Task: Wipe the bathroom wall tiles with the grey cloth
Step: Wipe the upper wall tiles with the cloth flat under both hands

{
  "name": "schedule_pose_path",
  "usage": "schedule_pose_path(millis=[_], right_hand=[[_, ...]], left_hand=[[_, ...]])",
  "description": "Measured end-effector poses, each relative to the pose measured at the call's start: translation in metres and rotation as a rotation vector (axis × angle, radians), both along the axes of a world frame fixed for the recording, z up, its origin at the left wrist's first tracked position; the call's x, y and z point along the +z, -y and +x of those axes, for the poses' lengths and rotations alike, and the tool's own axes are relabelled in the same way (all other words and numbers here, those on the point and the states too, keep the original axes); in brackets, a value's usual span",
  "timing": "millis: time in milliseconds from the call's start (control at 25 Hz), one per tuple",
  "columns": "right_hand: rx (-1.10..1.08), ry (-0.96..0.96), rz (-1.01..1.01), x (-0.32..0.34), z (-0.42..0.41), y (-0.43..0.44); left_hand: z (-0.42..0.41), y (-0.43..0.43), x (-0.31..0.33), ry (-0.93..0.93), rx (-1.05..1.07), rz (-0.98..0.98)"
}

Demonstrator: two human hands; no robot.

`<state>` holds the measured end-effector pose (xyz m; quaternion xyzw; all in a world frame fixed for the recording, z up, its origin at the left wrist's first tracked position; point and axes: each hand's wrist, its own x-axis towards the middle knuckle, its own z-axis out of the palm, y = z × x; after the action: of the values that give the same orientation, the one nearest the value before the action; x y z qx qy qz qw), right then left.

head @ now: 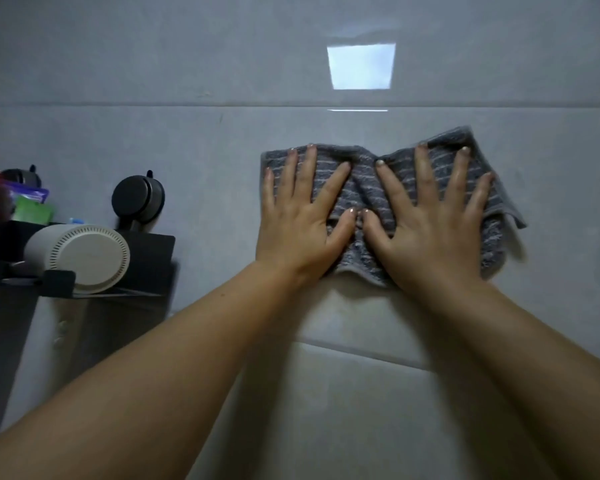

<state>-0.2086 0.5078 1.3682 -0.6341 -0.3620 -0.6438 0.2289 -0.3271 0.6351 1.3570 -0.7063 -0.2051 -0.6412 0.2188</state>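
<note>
As left hand (302,233), right hand (430,237) press grey cloth (364,190), rack (153,252) holding white cylinder (80,254)

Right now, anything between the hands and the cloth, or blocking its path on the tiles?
Left hand and right hand lie flat on the cloth. Only the shelf to the left might block a wipe that way.

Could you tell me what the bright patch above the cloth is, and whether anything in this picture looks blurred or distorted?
Head view: the bright rectangle is glare, a light reflected in the glossy wall tiles; the scene is otherwise dim; the black shelf at the picture's left is smeared; the forearms bulge from wide-angle distortion; the left hand, right hand and grey cloth look sharp.
</note>
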Motion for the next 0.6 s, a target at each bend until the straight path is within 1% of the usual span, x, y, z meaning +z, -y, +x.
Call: schedule_pose_path(millis=[160,240,440,600], right_hand=[[0.000,-0.124,0.059,0.002,0.036,0.046],[0.011,-0.167,0.086,-0.008,0.038,0.050],[0.032,-0.161,0.110,-0.038,0.003,0.012],[0.032,-0.119,0.087,-0.043,-0.032,-0.028]], left_hand=[[0.030,0.031,0.014,-0.092,0.005,0.101],[0.034,0.033,0.010,-0.116,0.000,0.143],[-0.003,-0.005,-0.013,-0.135,-0.005,0.194],[-0.044,-0.045,-0.028,-0.112,0.011,0.164]])
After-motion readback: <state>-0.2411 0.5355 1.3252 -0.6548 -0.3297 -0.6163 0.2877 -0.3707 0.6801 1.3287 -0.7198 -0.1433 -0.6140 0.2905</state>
